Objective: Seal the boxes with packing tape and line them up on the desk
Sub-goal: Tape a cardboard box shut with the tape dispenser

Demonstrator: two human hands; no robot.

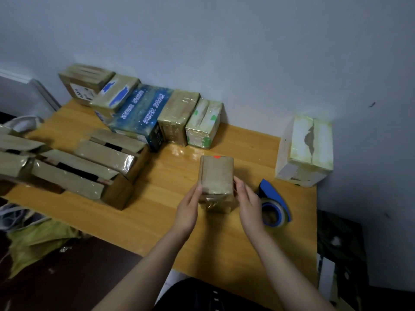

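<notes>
- Two bare forearms are reaching in from the bottom edge and closing together over the wooden counter.
- The left grip is clasping the left side of the small brown box, with its thumb lying along the near edge.
- The right grip is clasping the box's right side, its fingertips curling onto that edge.
- The box is standing tall between the two palms, with glossy tape shining on its near end and a red patch on its far top edge. Whether its base is touching the counter, I cannot tell.
- Just right of the right grip, a blue tape dispenser is lying on the counter, partly hidden by that wrist.
- Off to the left, the open boxes are sitting with their flaps up.
- At the back, the sealed boxes are lining up along the wall, with a starry blue box among them.
- A white box is standing apart at the far right corner.
</notes>
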